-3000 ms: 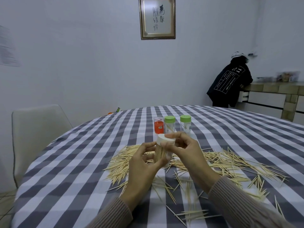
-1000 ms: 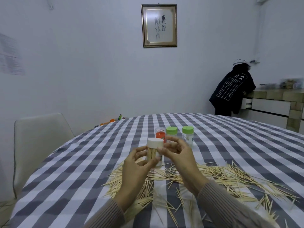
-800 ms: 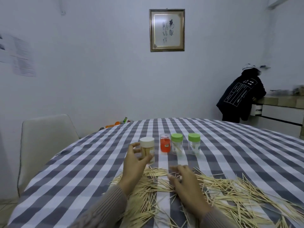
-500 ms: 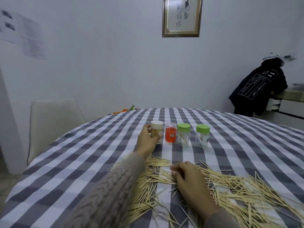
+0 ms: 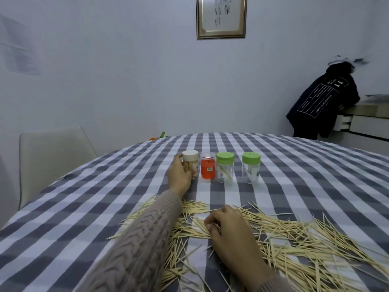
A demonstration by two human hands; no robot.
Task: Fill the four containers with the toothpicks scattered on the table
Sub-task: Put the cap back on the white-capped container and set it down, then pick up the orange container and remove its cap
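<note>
Four small containers stand in a row on the checked table (image 5: 88, 199). The white-lidded container (image 5: 190, 163) at the left end is full of toothpicks, and my left hand (image 5: 180, 178) grips it where it stands. Beside it are an orange container (image 5: 208, 167) and two clear green-lidded containers (image 5: 225, 170) (image 5: 251, 170) with a few toothpicks inside. My right hand (image 5: 228, 230) rests on the scattered toothpicks (image 5: 299, 237) near me, fingers curled down onto them; whether it holds any is hidden.
A pale chair (image 5: 50, 159) stands at the table's left. A person in a dark jacket (image 5: 320, 104) leans on a counter at the far right. A framed picture (image 5: 221, 16) hangs on the back wall. Small items (image 5: 159, 137) lie at the table's far edge.
My left hand has carried the white-lidded container away from me and set it at the left end of the row. My right hand let go of its lid and dropped onto the toothpicks.
</note>
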